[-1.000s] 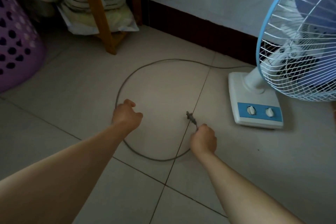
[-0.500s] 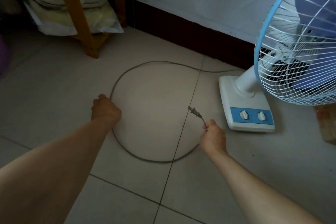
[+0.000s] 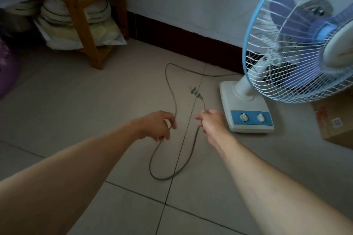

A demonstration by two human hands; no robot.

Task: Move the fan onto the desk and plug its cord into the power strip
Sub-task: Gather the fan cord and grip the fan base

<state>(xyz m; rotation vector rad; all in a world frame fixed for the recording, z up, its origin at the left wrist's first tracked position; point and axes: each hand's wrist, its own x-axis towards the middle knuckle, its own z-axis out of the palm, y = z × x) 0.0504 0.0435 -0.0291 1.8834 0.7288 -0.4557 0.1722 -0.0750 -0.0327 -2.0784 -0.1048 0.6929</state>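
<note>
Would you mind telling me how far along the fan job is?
Nothing looks finished: the fan stands on the floor. In hand: the left hand and right hand both hold the cord, plug free. Left: lifting the fan onto the desk and plugging in; neither desk nor strip shows.

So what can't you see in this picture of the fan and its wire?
- Head view: the white and blue table fan has its round cage cut off by the right edge.
- The desk and power strip are out of frame.
- The grey plug is too small and blurred to count its prongs.
- The thin grey cord is hidden where it passes through the left hand and right hand.
</note>
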